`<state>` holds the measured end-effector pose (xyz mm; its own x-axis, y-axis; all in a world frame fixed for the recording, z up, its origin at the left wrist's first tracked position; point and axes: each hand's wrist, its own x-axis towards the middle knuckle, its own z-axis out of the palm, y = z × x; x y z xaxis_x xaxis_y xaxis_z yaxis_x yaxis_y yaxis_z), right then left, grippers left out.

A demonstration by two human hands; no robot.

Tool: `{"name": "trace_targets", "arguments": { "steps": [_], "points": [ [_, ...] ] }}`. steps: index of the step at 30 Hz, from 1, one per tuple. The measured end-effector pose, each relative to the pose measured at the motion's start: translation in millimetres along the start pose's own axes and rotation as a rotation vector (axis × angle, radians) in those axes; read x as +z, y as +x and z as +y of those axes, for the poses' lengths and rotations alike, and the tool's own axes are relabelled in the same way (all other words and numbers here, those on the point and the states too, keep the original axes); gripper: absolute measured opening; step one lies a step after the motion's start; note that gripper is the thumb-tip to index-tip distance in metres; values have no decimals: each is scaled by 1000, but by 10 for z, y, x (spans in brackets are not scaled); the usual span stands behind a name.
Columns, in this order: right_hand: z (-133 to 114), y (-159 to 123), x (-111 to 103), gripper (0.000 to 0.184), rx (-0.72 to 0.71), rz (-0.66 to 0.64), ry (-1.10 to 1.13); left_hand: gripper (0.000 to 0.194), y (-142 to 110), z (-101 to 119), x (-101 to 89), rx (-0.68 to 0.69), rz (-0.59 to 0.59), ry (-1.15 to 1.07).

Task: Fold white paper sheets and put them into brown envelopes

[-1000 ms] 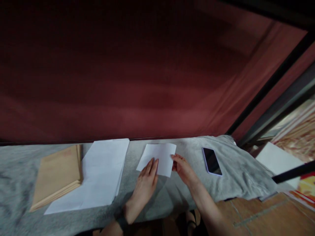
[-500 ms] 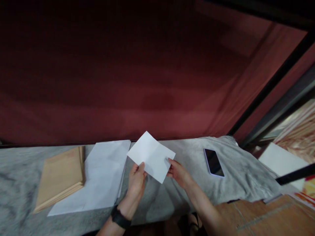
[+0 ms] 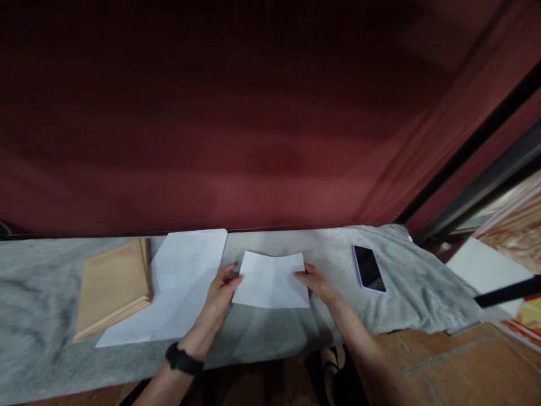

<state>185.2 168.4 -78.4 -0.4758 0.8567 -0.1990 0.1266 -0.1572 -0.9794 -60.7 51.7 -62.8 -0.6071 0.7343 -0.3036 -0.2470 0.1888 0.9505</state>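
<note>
A small white sheet of paper (image 3: 270, 282) with a faint crease down its middle is held level above the grey cloth. My left hand (image 3: 220, 293), a dark band on its wrist, has its thumb at the sheet's left edge; the index finger sticks out just off the paper, and the other fingertips are partly hidden. At the right edge my right hand (image 3: 316, 280) pinches the sheet, thumb on top and fingers behind. Left of my left hand lie larger white sheets (image 3: 181, 287), partly under a stack of brown envelopes (image 3: 114, 282).
A phone with a pale purple case (image 3: 369, 269) lies on the grey cloth (image 3: 414, 282) to the right. Behind the cloth-covered surface rises a dark red panel (image 3: 253, 192). A black bar (image 3: 507, 291) and a white board (image 3: 486, 270) are at the far right, above the tiled floor (image 3: 448, 361).
The small sheet has turned from a diamond slant to nearly square with me. My left hand has moved from its lower edge to its left side. The view has shifted slightly.
</note>
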Motion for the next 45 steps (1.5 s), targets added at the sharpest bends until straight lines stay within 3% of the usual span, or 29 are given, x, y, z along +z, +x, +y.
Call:
{"name": "trace_targets", "arguments": {
  "steps": [7,11,15,17,19,22,25,27,31,33,36,40,43,45],
  "points": [
    [60,182,-29,18,-64,98,-215,45,-222,-51,-8,-119,-334,140],
    [32,212,-45,22,-98,48,-296,47,-139,-31,-72,-217,-242,17],
    [4,217,-43,24,-101,-50,-243,43,16,32,-133,-126,-135,37],
    [-7,230,-26,24,-126,-82,-239,40,31,75,-159,-94,-196,123],
    [-19,254,3,24,-159,-91,-282,37,4,102,-182,-107,-341,193],
    [-44,295,56,28,-280,23,-428,33,-59,94,-205,-193,-480,262],
    [-70,309,112,40,-453,226,-622,35,-92,52,-199,-266,-446,229],
    [-66,286,165,44,-506,274,-690,37,-113,21,-178,-305,-408,106],
    [40,162,330,43,-542,64,-718,37,-223,-75,-126,-370,-400,-102],
    [119,82,407,41,-563,-59,-763,37,-293,-151,-106,-393,-419,-99],
    [190,-24,434,39,-556,-133,-819,37,-340,-249,-75,-391,-438,-60],
    [165,-117,274,46,-471,-215,-784,43,-280,-240,-37,-276,-305,11],
    [141,-190,95,61,-414,-296,-777,68,-249,-153,-34,-222,-229,94],
    [143,-248,-11,69,-401,-345,-783,79,-254,-105,-41,-228,-254,100]
  ]
}}
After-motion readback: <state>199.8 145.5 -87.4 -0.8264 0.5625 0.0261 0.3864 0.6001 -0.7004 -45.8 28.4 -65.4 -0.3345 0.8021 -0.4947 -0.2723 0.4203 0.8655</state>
